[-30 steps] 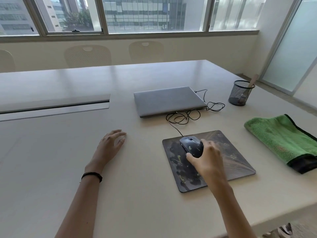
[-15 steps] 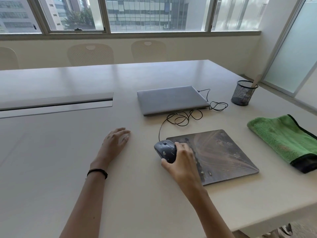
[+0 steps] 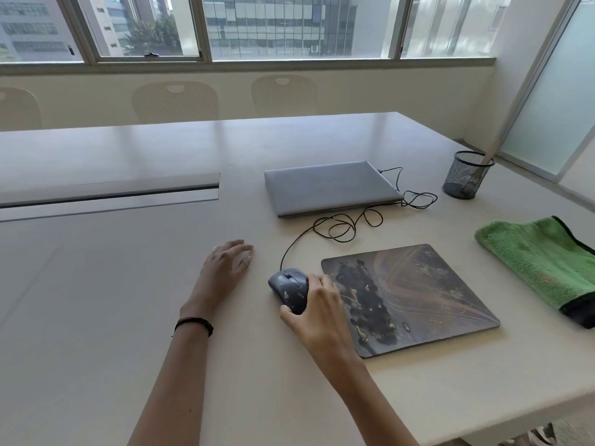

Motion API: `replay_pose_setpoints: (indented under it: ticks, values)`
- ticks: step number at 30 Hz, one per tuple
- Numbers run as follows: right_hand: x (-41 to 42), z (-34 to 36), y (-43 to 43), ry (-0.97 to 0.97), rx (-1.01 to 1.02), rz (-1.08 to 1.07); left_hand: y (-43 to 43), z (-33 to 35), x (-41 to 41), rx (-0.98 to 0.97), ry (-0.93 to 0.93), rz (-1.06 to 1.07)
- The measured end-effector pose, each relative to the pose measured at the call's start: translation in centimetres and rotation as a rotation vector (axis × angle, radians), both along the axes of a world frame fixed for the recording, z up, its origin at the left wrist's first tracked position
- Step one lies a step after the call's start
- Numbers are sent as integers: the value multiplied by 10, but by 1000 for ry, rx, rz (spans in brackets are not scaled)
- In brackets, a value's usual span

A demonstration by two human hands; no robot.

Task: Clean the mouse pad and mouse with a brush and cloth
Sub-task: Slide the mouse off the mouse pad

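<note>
The right hand (image 3: 322, 307) curls over the mouse (image 3: 288, 289), thumb and fingers gripping its sides, while the left hand (image 3: 225, 268) lies flat and relaxed on the tabletop (image 3: 128, 284), holding nothing, just left of the mouse. The mouse sits on bare tabletop beside the left edge of the mouse pad (image 3: 415, 294), off it, its long axis running near to far with the cable (image 3: 347, 225) leaving its far end toward the closed laptop (image 3: 331, 188). Both tools lie rightward: the green cloth (image 3: 541, 262) by the tabletop's right edge, and a pale handle (image 3: 490, 154), probably the brush, standing in the mesh cup (image 3: 465, 178) toward the far right corner. The right hand is the nearer, but must first let go of the mouse.
</note>
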State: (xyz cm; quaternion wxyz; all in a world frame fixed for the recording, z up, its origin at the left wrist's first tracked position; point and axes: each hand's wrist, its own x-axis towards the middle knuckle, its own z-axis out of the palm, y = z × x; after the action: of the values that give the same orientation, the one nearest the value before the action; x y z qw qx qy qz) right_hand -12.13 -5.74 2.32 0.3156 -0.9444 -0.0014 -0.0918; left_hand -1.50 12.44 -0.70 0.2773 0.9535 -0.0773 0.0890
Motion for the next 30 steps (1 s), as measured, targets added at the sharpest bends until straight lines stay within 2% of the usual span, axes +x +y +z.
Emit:
replay_pose_setpoints:
  ticks: [21,30]
  values:
    - [-9,-9,9,-27,-7,16,-2,4,-4,17,1,12]
    - [-6,1,-8,4,42,159,-6,4,-7,66,-5,20]
